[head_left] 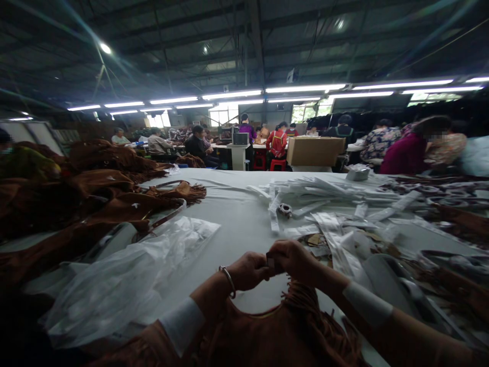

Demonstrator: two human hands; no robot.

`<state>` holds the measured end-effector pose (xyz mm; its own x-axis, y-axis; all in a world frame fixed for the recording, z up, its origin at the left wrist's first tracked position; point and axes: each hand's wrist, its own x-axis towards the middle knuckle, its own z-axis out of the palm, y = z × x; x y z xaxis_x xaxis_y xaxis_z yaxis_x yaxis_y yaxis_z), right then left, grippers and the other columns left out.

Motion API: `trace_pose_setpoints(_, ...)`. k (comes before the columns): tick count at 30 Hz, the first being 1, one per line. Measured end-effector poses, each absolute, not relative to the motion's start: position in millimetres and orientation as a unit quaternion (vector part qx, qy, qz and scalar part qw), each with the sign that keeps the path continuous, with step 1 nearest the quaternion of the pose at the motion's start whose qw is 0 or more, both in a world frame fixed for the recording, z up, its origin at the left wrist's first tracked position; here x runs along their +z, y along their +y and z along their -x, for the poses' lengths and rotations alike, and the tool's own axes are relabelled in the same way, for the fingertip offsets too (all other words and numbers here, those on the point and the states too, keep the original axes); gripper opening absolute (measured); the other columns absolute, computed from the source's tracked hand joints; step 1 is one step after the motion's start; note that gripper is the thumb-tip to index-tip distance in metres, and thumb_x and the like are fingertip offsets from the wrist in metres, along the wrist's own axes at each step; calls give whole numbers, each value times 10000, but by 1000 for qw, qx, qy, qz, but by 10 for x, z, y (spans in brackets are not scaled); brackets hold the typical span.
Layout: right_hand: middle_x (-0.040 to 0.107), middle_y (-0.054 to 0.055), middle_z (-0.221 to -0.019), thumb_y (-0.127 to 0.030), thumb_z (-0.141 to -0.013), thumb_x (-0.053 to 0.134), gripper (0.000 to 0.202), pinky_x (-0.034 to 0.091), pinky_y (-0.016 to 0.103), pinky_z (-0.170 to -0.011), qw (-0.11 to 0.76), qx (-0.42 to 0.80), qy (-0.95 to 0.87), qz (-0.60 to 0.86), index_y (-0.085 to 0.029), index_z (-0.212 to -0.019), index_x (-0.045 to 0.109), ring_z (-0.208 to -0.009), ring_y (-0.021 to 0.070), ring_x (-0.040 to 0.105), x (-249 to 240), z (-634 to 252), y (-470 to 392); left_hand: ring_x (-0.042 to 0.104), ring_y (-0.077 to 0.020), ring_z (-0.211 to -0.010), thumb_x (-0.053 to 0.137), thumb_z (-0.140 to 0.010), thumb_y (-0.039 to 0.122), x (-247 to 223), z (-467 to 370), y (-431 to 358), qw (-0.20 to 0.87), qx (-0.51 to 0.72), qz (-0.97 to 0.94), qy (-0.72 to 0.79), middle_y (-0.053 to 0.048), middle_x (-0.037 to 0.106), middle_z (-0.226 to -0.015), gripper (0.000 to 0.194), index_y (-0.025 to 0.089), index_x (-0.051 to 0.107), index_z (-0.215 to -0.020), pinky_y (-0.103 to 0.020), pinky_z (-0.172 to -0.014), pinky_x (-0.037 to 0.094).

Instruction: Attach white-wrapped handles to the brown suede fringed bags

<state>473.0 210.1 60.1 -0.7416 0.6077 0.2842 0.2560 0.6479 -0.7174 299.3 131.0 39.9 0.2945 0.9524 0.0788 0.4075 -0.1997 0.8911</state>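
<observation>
My left hand (249, 270), with a silver bangle at the wrist, meets my right hand (293, 258) above the table. Between their pinched fingers is a small flat brown piece (271, 263), perhaps leather; its exact kind is too small to make out. Both hands are closed on it. Right below them, against my body, lies a brown fringed bag (260, 331) of suede-like material. Its fringe (303, 300) hangs beneath my right forearm. The fingertips are partly hidden behind each other.
Clear plastic bags (126, 280) lie at left, beside a heap of brown fringed bags (103, 199). White strips (317, 191), a small roll (284, 209) and scraps cover the right side of the white table (229, 204). A cardboard box (315, 151) and several seated people are beyond.
</observation>
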Motion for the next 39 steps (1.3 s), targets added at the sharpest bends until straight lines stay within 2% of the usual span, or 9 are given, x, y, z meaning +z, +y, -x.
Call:
trace_pose_setpoints(5,594,1,-625,-142,-780,546,168,353,212,-535,299,314,-863,259,-147,-642,642,-582,116,528,477,-4690,2048,573,-142,-687,559,-853,362,387,-2991,1292,420,323,-697,484,-16,631,-713,256,135,668,-801,-235,-654,445)
trace_pose_setpoints(8,599,9,-656,-166,-812,552,183,383,214,-569,312,312,-864,242,-146,-655,644,-615,121,546,423,-4711,2052,571,-141,-698,580,-842,377,357,-2997,1275,448,340,-674,479,-18,635,-712,265,133,665,-781,-240,-678,452)
trace_pose_setpoints(14,611,30,-757,-232,-889,548,236,414,210,-567,260,371,-874,176,-144,-749,716,-641,118,572,500,-4805,2085,532,-124,-653,643,-786,385,284,-3043,1269,461,395,-628,487,-12,620,-652,295,137,621,-627,-234,-653,433)
trace_pose_setpoints(20,596,22,-726,-188,-856,573,216,402,200,-517,249,377,-867,209,-148,-712,728,-603,116,568,506,-4803,2039,507,-112,-622,678,-766,411,252,-3083,1286,457,400,-630,483,-5,596,-627,336,132,612,-591,-226,-630,422)
trace_pose_setpoints(24,619,33,-799,-246,-889,590,230,462,215,-593,231,428,-855,179,-152,-747,746,-664,128,609,480,-4800,2047,491,-109,-613,668,-767,432,270,-3077,1284,455,400,-630,486,-3,575,-629,348,128,618,-605,-221,-602,403)
trace_pose_setpoints(27,635,39,-839,-271,-906,597,246,467,228,-641,219,387,-878,179,-167,-757,764,-693,129,620,516,-4794,2052,473,-104,-597,659,-773,454,299,-3073,1290,444,400,-635,490,3,556,-622,360,126,624,-629,-219,-581,387)
trace_pose_setpoints(31,619,28,-799,-234,-901,580,254,431,228,-615,223,317,-895,220,-175,-733,762,-655,114,598,542,-4748,2036,455,-100,-584,674,-745,471,313,-3068,1300,429,406,-631,503,9,537,-608,373,130,605,-611,-214,-560,372)
trace_pose_setpoints(39,542,10,-709,-100,-829,545,267,323,220,-519,220,269,-899,267,-141,-577,625,-574,93,511,506,-4639,1963,451,-97,-564,608,-752,382,206,-3062,1316,423,391,-638,511,22,532,-575,278,150,572,-603,-212,-545,352)
